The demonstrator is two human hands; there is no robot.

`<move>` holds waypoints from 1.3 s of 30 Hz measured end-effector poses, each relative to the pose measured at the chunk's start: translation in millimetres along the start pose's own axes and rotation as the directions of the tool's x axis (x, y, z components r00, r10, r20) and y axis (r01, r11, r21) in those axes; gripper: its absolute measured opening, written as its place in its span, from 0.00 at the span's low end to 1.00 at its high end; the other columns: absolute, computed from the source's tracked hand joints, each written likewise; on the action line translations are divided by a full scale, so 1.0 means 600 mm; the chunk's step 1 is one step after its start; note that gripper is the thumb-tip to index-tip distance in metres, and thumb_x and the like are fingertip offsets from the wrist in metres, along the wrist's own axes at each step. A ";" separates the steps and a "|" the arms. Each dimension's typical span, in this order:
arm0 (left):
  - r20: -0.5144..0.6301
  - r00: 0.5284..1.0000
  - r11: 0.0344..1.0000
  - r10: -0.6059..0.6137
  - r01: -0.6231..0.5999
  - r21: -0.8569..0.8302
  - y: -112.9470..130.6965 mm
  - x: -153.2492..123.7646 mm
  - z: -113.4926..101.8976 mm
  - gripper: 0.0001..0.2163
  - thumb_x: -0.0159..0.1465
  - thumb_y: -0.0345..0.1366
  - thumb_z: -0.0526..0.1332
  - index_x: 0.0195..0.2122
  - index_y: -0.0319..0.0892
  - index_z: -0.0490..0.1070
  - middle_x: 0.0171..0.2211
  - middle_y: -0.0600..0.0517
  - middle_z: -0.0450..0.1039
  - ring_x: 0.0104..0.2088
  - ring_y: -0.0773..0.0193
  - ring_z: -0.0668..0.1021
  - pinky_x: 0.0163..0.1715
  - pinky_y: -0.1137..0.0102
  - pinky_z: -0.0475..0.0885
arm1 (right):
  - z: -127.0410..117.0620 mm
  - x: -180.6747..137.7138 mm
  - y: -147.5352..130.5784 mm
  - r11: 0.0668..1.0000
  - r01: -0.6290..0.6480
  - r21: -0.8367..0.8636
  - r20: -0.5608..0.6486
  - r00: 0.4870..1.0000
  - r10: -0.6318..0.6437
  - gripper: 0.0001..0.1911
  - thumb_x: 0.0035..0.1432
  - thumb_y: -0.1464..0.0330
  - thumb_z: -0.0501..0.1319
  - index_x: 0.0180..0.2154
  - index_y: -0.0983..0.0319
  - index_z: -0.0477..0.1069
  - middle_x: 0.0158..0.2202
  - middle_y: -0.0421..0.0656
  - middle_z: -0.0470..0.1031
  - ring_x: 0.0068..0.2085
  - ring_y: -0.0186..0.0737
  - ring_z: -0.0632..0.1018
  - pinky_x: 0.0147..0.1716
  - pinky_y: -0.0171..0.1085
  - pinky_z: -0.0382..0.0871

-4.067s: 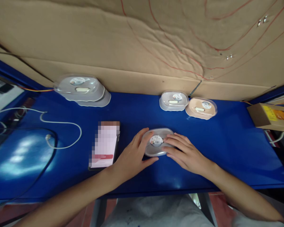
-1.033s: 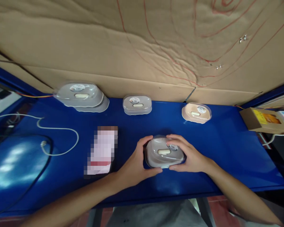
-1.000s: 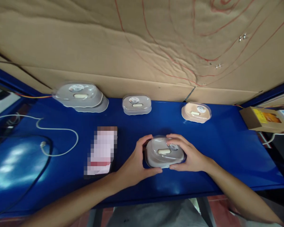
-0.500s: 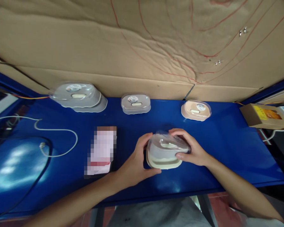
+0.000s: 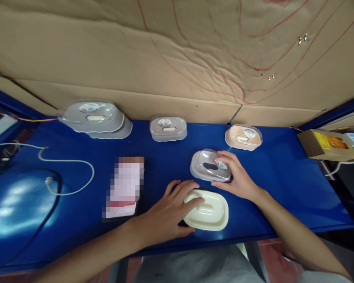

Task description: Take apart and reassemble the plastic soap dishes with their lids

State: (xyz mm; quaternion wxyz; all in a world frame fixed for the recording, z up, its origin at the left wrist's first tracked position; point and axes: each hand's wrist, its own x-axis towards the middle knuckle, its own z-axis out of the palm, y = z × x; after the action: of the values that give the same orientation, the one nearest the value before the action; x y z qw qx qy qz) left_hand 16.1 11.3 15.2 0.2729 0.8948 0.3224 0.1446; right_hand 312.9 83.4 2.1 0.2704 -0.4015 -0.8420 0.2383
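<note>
A cream oval dish (image 5: 215,220) with a raised bar in its middle lies low over the blue table near the front edge. My left hand (image 5: 175,208) grips its left end, with one finger reaching over the rim towards the bar. Just behind it, a clear plastic cover (image 5: 203,163) with a dark oblong opening and a round label sits in the grasp of my right hand (image 5: 237,177). Fingers lie on its far right side and the thumb on its near edge. Cover and dish are apart. Whether the cover touches the table, I cannot tell.
Along the cardboard wall (image 5: 106,51) stand stacked grey lidded boxes (image 5: 106,125), one grey box (image 5: 168,135) and a pink box (image 5: 243,143). Left of my hands lies a phone (image 5: 125,184), blurred out. A white cable (image 5: 76,161) crosses the left side; a cardboard carton (image 5: 309,143) is at right.
The clear cover has come off the cream dish and moved slightly back in my right hand. The dish has moved nearer the front edge with my left hand.
</note>
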 end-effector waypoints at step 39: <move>0.085 0.972 0.955 0.221 -0.233 0.182 0.005 0.002 -0.002 0.27 0.64 0.54 0.67 0.58 0.42 0.72 0.67 0.38 0.66 0.71 0.43 0.63 0.73 0.43 0.39 | -0.023 0.039 0.043 0.999 -0.002 -0.043 0.037 0.999 0.004 0.21 0.70 0.65 0.60 0.63 0.51 0.69 0.70 0.45 0.67 0.74 0.55 0.60 0.71 0.66 0.53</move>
State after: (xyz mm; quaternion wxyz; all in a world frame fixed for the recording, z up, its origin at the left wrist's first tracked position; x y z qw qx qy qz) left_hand 17.8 10.6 18.1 0.1779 0.9521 0.2208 0.1147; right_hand 323.5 119.5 2.3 0.2456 -0.4039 -0.8512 0.2280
